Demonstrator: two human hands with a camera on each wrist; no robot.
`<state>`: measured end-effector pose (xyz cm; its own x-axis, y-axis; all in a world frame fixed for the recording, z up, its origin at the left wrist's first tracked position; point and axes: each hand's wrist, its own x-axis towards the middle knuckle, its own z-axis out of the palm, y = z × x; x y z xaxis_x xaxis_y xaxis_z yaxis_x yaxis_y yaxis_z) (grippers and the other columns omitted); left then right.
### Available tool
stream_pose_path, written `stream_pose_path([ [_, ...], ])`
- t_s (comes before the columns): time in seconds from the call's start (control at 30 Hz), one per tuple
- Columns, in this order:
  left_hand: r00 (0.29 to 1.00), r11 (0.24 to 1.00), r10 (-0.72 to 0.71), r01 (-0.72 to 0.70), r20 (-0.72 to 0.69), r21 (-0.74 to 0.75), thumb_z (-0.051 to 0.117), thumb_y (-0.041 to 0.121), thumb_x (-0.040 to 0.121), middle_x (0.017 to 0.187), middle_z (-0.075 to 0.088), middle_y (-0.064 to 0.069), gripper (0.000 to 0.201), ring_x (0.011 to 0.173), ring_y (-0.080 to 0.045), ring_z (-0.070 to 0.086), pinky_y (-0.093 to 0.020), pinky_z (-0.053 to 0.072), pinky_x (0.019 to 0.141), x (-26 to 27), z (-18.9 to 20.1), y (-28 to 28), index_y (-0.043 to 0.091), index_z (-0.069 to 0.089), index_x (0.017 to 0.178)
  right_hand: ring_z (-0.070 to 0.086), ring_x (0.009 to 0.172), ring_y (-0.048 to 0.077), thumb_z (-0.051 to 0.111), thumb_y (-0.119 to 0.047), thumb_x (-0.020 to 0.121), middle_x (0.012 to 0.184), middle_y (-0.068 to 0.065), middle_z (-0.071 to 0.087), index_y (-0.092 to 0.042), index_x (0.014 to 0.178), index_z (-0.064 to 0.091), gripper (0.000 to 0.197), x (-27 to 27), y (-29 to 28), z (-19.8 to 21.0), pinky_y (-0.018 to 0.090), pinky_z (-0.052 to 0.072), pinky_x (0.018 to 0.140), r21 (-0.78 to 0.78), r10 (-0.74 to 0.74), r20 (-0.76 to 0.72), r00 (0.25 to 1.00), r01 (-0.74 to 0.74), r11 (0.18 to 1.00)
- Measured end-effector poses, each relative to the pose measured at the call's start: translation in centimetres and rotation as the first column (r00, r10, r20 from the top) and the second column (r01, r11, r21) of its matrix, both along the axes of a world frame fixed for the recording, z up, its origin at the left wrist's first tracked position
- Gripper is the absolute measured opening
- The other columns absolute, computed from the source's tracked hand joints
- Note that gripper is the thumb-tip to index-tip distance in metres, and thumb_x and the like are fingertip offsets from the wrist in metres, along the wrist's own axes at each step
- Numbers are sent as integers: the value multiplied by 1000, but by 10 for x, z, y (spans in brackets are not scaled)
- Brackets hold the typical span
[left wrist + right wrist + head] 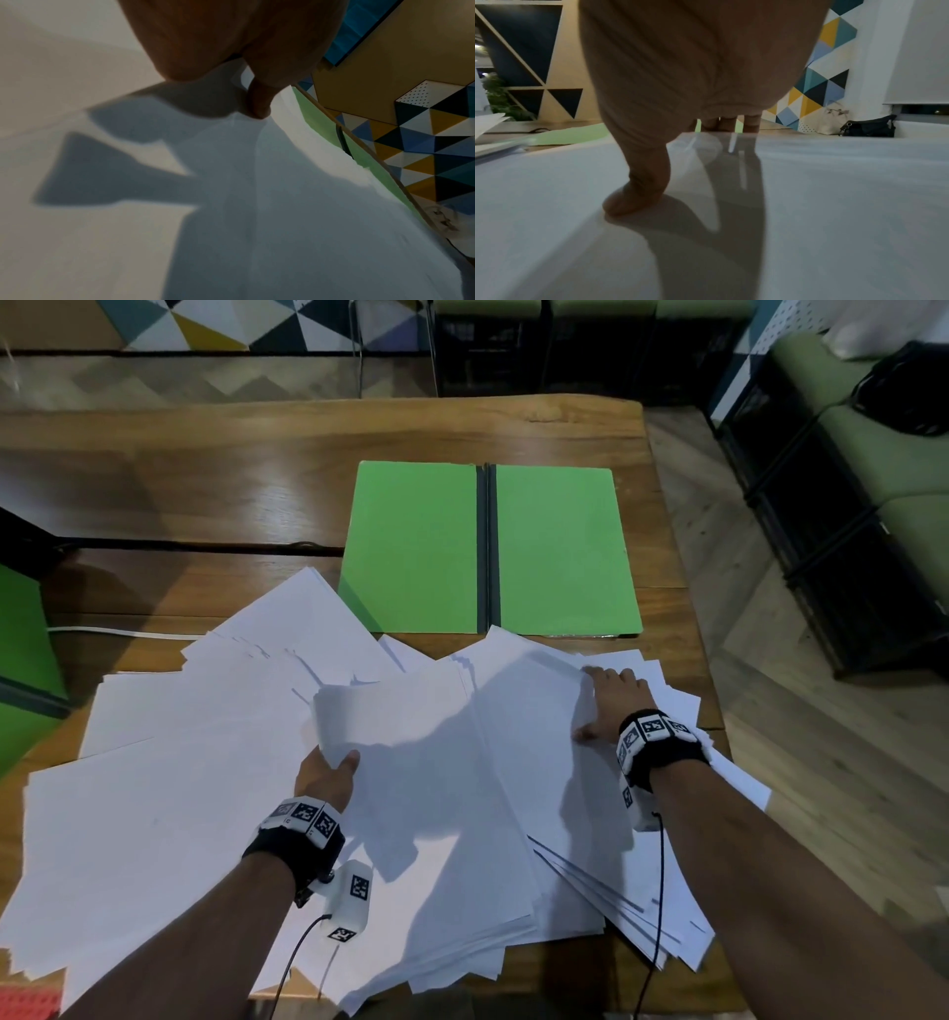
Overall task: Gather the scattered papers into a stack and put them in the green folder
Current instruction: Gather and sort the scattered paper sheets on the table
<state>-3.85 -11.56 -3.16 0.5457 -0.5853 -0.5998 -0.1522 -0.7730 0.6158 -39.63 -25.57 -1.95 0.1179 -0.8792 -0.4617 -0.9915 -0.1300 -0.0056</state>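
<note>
While the papers lie fanned out in a loose white heap over the near half of the tabletop, I have a hand on each side of the middle bundle. My left hand grips the left edge of a raised sheaf, thumb on top and the other fingers hidden underneath, so that the edge curls upward off the pile. In the left wrist view my thumb presses down onto the white sheet — the rest of that hand is out of sight there. My right hand lies palm down on the right part of the heap, its fingers stretched forward and hooked over the far edge of a sheet, thumb planted flat on the paper closer to me. It presses rather than pinches, as far as I can see.

Just beyond the heap lies the green folder, open flat with its dark spine running away from me; a few paper corners overlap its near edge. A white cable crosses the tabletop at the left — it disappears under the papers. Both wrists carry black bands with white marker blocks. Beyond the far edge stands a wall of coloured triangles, and a black bag rests by the wall at the right.
</note>
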Motion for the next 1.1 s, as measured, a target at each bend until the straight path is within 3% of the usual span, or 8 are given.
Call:
stream_pose_path([
  [0.13,1000,1000,-13,13,-1,4,59,22,92,121,61,-22,42,109,-39,59,-36,43,85,-1,1,0,1,51,128,40,123,31,79,-47,63,132,10,39,-19,136,31,92,-4,10,-1,44,41,97,-9,-31,59,998,31,999],
  [0.3,1000,1000,-17,17,1,-1,60,22,92,119,62,-22,41,107,-40,60,-39,45,86,1,2,0,2,52,127,57,112,34,83,-39,64,138,6,34,-22,142,26,98,-11,14,3,45,48,92,72,-141,126,982,132,989],
  [0.43,1000,999,-3,3,-10,-39,60,22,91,118,62,-21,40,104,-39,60,-39,46,86,-2,3,1,4,52,127,55,116,30,77,-43,70,130,7,54,-25,143,26,91,-17,19,8,40,46,93,79,-159,77,984,152,985],
  [0.6,1000,998,1,-2,-16,-55,62,26,89,113,65,-20,39,100,-39,62,-48,50,91,-3,7,6,7,55,123,35,127,29,78,-48,66,136,7,34,-23,139,32,89,-20,33,5,46,41,99,27,-100,18,995,100,995],
  [0.73,1000,998,-7,5,-21,-65,62,26,90,113,65,-19,39,100,-38,62,-45,50,89,-3,11,6,7,55,123,43,122,27,83,-41,61,132,5,45,-23,134,34,89,-22,37,4,42,42,99,20,-209,143,968,208,978],
  [0.8,1000,998,-14,13,-20,-69,62,25,90,114,64,-20,39,102,-39,62,-42,49,87,-3,12,7,6,55,123,46,122,27,81,-45,62,129,4,52,-25,137,32,93,-23,37,6,40,39,99,11,-209,115,971,209,978],
  [0.9,1000,997,-23,21,-21,-70,62,26,90,114,64,-20,40,102,-39,62,-42,49,87,-3,14,8,5,55,123,46,121,29,74,-52,67,129,7,51,-22,134,39,81,-21,39,9,41,39,98,22,-175,53,983,174,984],
  [1.1,999,997,-19,17,-27,-77,63,27,89,112,65,-20,40,94,-36,61,-40,48,84,-3,14,8,5,56,122,59,100,35,69,-29,75,110,11,62,-27,120,43,52,-18,45,16,40,50,82,111,-214,153,965,199,974],
])
